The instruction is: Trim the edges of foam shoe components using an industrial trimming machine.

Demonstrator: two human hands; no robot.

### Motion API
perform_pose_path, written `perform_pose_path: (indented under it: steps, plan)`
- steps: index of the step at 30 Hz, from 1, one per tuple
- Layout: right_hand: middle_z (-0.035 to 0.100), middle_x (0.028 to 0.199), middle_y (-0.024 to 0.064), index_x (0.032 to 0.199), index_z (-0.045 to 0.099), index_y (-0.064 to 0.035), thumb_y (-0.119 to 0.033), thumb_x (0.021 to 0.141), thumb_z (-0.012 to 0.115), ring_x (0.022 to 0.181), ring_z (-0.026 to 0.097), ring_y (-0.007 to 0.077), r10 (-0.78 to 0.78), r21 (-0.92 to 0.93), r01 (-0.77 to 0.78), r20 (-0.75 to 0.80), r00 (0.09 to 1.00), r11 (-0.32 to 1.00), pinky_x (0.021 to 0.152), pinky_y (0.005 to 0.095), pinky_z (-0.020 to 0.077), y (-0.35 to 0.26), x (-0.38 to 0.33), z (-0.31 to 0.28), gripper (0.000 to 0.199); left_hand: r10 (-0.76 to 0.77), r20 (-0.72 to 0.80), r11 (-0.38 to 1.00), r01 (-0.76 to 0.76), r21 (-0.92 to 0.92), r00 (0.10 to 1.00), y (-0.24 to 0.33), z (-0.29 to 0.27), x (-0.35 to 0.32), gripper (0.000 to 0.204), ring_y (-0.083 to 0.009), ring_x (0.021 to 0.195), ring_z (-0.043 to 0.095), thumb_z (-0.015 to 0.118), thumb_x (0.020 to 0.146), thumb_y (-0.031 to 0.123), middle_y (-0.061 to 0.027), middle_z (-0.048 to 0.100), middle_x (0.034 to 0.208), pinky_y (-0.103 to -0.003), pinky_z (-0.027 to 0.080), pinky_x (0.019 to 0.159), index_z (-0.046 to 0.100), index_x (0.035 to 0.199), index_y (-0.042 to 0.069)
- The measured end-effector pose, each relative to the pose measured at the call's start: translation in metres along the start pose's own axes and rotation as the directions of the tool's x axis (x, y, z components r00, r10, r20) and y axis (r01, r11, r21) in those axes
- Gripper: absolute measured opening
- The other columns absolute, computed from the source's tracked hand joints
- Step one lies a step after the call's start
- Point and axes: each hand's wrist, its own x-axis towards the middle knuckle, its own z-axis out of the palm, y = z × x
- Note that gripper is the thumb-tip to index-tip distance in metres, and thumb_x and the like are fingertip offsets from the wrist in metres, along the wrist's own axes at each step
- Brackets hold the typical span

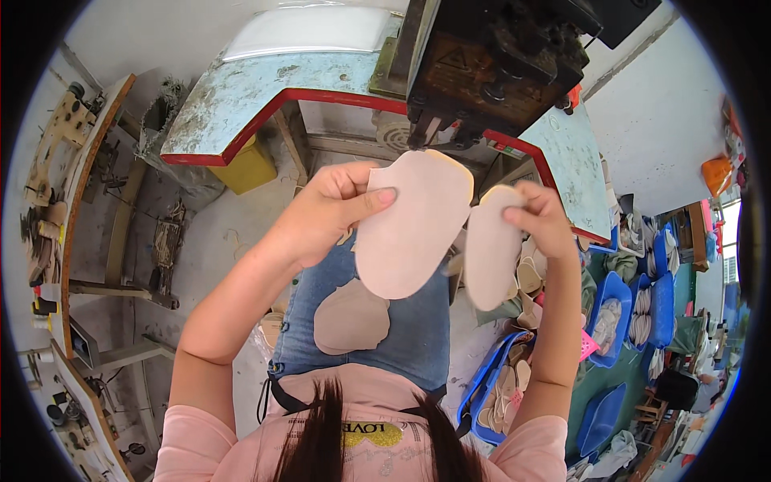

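My left hand (347,202) pinches a pale pinkish, rounded flat shoe piece (414,229) by its upper left edge, thumb on the face toward me. A thin yellow line runs along its upper right edge, just under the dark machine head (498,76). Beside it, my right hand (548,222) grips a narrower pale shoe piece (491,253) at its upper right edge between thumb and fingers. The two pieces hang close together, nearly touching near the top. On my jeans lies a small pile of grey-beige flat pieces (351,320).
The worn pale-blue worktable (241,100) with a red edge curves around the machine. At right, a blue basket (482,418) holds many shoe pieces, with more blue baskets (612,317) beyond. A yellow bin (249,167) stands under the table; a wooden-edged bench (90,201) is at left.
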Motion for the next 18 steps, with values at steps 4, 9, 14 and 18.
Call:
perform_pose_path:
  steps: [4,9,14,18]
  plan:
    - [0.056,0.069,-0.0005,0.079,0.054,-0.0027,-0.013,0.071,0.064,0.059,0.050,0.0046,-0.043,-0.040,0.039,-0.117,0.992,0.998,0.053,0.0172,0.0394,-0.024,0.007,-0.002,0.016,0.039,-0.054,0.999,-0.039,-0.001,0.998,-0.006,0.001,-0.003,0.012,-0.0013,0.060,0.046,0.053,0.082,0.015,0.0023,0.056,0.070,-0.016,0.033,0.052,0.057,0.086,0.004]
    - [0.058,0.067,0.0025,0.079,0.056,-0.0012,-0.013,0.071,0.063,0.056,0.054,0.0069,-0.118,-0.133,0.098,-0.151,0.981,0.986,0.050,0.0183,0.0414,-0.054,0.025,0.006,0.016,0.067,-0.084,0.998,-0.069,-0.012,0.994,-0.017,-0.006,-0.010,0.011,-0.0017,0.061,0.046,0.053,0.082,0.014,0.0021,0.056,0.070,-0.017,0.034,0.052,0.056,0.085,0.004]
    - [0.058,0.067,0.0028,0.080,0.056,0.0005,-0.009,0.070,0.062,0.052,0.052,0.0063,-0.210,-0.266,0.177,-0.100,0.973,0.948,0.049,0.0178,0.0404,-0.080,0.046,0.010,0.015,0.073,-0.146,0.997,-0.077,-0.022,0.987,-0.021,0.001,-0.021,0.016,-0.0053,0.066,0.053,0.052,0.082,0.013,-0.0014,0.059,0.076,-0.018,0.041,0.056,0.054,0.094,0.003]
    - [0.056,0.066,-0.0003,0.078,0.058,0.0002,-0.009,0.071,0.061,0.056,0.049,0.0034,-0.305,-0.268,0.278,-0.066,0.950,0.922,0.050,0.0173,0.0386,-0.090,0.062,0.018,0.012,0.048,-0.124,0.988,-0.065,-0.141,0.991,-0.032,0.016,-0.024,0.020,-0.0084,0.075,0.056,0.051,0.082,0.010,-0.0036,0.060,0.086,-0.021,0.046,0.063,0.052,0.100,0.002]
